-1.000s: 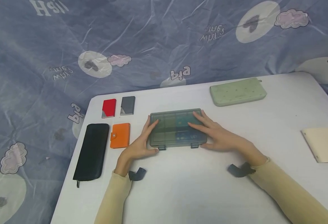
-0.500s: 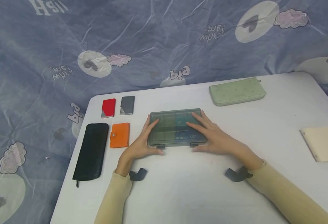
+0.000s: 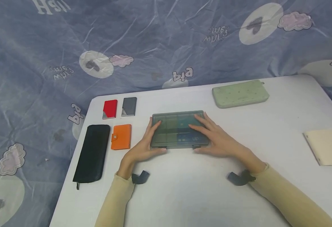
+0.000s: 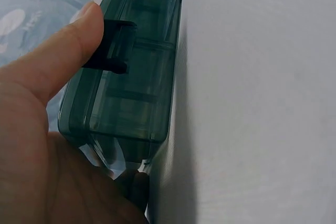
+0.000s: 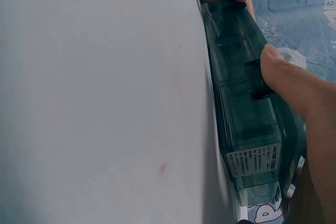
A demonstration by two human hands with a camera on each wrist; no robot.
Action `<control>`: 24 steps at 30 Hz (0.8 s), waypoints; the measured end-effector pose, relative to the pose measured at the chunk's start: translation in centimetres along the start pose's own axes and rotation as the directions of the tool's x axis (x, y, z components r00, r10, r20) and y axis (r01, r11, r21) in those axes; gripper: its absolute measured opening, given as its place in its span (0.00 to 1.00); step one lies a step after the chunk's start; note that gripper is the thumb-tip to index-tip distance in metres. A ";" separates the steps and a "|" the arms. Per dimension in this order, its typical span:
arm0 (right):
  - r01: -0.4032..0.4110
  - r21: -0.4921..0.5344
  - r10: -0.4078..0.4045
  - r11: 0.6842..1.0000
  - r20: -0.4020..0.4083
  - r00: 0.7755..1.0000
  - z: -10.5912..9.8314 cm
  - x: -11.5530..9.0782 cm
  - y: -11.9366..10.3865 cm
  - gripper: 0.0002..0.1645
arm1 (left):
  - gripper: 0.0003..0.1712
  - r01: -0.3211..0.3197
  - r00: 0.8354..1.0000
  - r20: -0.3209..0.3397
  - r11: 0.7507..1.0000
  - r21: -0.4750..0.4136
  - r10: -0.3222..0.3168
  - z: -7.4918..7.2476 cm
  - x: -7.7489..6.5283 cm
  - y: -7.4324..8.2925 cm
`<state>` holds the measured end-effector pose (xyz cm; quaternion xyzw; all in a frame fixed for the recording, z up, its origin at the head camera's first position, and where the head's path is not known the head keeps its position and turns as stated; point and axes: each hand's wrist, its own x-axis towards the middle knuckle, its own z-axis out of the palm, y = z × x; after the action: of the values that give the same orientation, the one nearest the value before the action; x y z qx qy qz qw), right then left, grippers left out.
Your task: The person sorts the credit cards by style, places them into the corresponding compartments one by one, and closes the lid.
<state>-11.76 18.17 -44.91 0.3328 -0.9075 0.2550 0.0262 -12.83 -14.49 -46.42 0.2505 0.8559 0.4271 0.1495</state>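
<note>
A translucent dark green plastic compartment box (image 3: 172,134) lies on the table, lid down, between both hands. My left hand (image 3: 140,148) holds its left end, forefinger over the lid and thumb at the front edge. At the right end my right hand (image 3: 221,140) grips it the same way, two fingers spread over the lid. The left wrist view has the left thumb (image 4: 79,38) pressing on a dark latch (image 4: 116,51). Another latch (image 5: 255,80) sits under the right thumb (image 5: 283,72) in the right wrist view. A printed label (image 5: 254,160) shows on the box's front wall.
Left of the box lie an orange card holder (image 3: 121,137), a black zip wallet (image 3: 93,153), a red card case (image 3: 110,109) and a grey one (image 3: 129,106). A green pouch (image 3: 241,94) lies at the back, a cream notebook (image 3: 326,147) far right. Patterned cloth (image 3: 143,41) hangs behind.
Both thumbs have shifted inward onto the front latches. The latches, which stuck out from the front edge a second ago, now sit up close against the box. The box has hardly moved.
</note>
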 end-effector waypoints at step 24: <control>-0.125 -0.130 0.127 0.984 0.011 0.992 -2.1 -1.0 -0.1 0.51 | 0.55 0.090 0.993 -0.097 0.973 0.213 -0.070 -0.9 0.0 2.7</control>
<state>-11.17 19.75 -43.26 0.2747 -0.9415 0.1938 0.0226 -12.43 -13.66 -43.72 0.2113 0.9126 0.3353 0.1002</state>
